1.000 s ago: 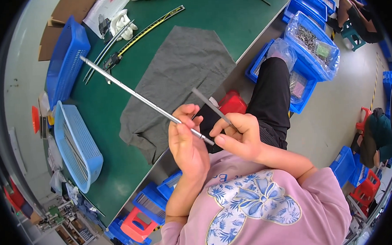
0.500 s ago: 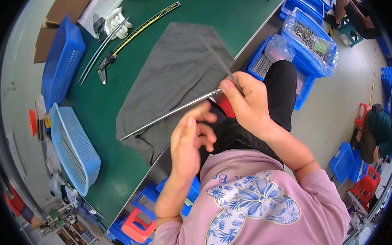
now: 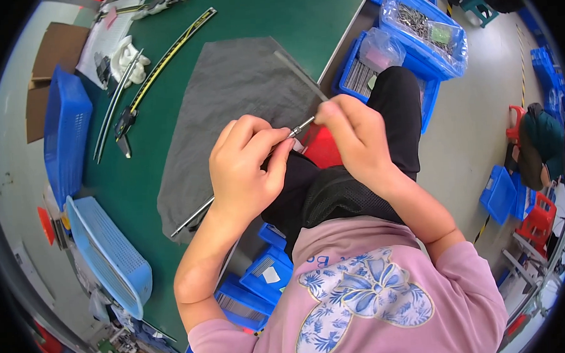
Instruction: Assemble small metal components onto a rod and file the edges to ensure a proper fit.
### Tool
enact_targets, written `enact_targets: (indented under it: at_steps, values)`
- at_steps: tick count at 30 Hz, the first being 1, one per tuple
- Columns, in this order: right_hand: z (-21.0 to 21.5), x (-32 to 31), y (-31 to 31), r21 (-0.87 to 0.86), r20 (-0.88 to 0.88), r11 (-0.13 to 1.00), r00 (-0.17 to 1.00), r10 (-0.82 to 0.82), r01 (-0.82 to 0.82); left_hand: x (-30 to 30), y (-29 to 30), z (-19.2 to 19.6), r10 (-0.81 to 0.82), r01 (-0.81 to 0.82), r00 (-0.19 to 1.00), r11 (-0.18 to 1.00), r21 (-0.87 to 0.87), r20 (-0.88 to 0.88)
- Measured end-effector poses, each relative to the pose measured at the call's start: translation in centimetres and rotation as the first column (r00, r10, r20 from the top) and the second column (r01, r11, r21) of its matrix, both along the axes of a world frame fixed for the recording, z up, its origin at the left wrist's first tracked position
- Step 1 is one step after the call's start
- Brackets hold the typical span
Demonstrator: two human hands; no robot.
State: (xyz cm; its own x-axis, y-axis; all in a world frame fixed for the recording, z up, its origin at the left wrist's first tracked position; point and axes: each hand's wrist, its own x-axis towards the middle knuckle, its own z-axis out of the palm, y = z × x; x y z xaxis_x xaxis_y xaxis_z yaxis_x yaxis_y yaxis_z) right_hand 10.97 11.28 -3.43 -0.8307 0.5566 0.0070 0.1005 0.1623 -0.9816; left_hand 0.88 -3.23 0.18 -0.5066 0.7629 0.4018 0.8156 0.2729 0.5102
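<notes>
My left hand (image 3: 241, 169) is closed around a slim metal rod (image 3: 195, 215), fingertips pinching just below its stepped end fitting (image 3: 297, 130). The rod slants over a grey cloth (image 3: 213, 94), its middle hidden behind that hand and its lower end at the cloth's near-left corner. A thin tip at the fitting reaches my right hand (image 3: 359, 138). Closed too, the right hand grips a flat grey metal strip (image 3: 300, 75), slightly blurred, pointing away to the upper left; it looks like a file. Whether the right fingers also hold the rod's tip, I cannot tell.
On the green table (image 3: 165, 80) lie a caliper (image 3: 126, 123), thin metal rods (image 3: 111, 114) and a white glove (image 3: 127, 60). Blue baskets (image 3: 69, 135) line the left side. At right, blue bins hold a bag of metal parts (image 3: 424, 28). A red seat (image 3: 323, 149) shows between my legs.
My left hand, loose and partly open beside the rod before, has moved up and closed near the rod's fitting. The right hand keeps the strip. The view has shifted slightly.
</notes>
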Motion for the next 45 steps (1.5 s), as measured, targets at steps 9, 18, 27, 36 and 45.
enact_targets:
  at_steps: [9, 18, 27, 36, 45]
  values:
    - [-0.2, 4.3, -2.4, -0.156, -0.049, 0.972, 0.984, 0.170, -0.176, 0.1, 0.2, -0.3, -0.003, -0.001, 0.998, 0.998, 0.068, 0.057]
    - [0.2, 4.2, -2.7, -0.197, -0.014, 0.958, 0.978, 0.208, -0.206, 0.2, 0.1, -0.5, -0.001, -0.004, 0.998, 0.997, 0.080, 0.060]
    - [-1.6, 3.5, -3.4, 0.418, -0.214, 0.908, 0.966, 0.142, -0.040, 0.2, 0.2, -0.5, -0.004, 0.000, 0.999, 0.997, 0.083, 0.048]
    - [-0.4, 3.3, -3.0, 0.626, -0.187, 0.780, 0.969, 0.159, -0.007, 0.1, 0.4, -0.4, -0.025, 0.020, 0.998, 0.995, 0.098, 0.056]
    - [-0.2, 3.4, -2.8, 0.701, -0.189, 0.712, 0.972, 0.141, 0.033, 0.3, 0.5, -0.4, -0.028, 0.024, 0.998, 0.995, 0.094, 0.049]
